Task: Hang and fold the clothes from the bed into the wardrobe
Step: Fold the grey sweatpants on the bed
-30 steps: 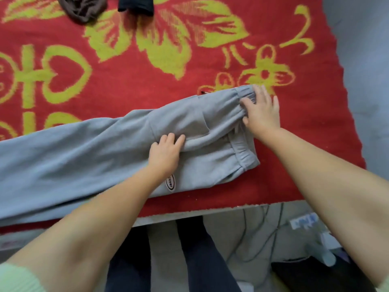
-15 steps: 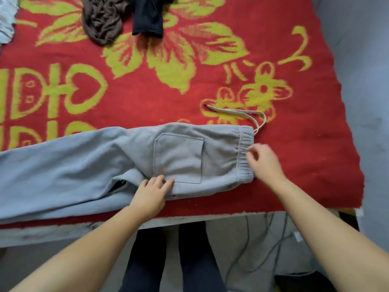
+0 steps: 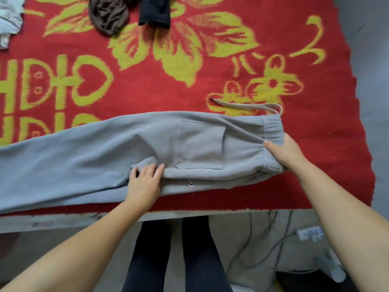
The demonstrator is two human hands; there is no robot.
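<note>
Grey sweatpants (image 3: 88, 157) lie folded lengthwise along the near edge of the bed, back pocket up, legs running off to the left. My right hand (image 3: 284, 152) grips the elastic waistband at the right end, thumb on top of the fabric. My left hand (image 3: 145, 182) rests flat on the crotch area, fingers straight on a bunched fold. A pale drawstring (image 3: 248, 105) trails from the waistband onto the red and yellow blanket (image 3: 168, 87).
A brown garment (image 3: 108, 15) and a black garment (image 3: 155, 13) lie crumpled at the far side of the bed. A pale folded cloth (image 3: 9, 20) sits at the far left. Cables and a power strip (image 3: 311, 233) lie on the floor by my legs.
The sweatpants were flipped so the pocket side lies flat. My right hand moved down the waistband and now grips its near corner. My left hand stayed on the crotch fold.
</note>
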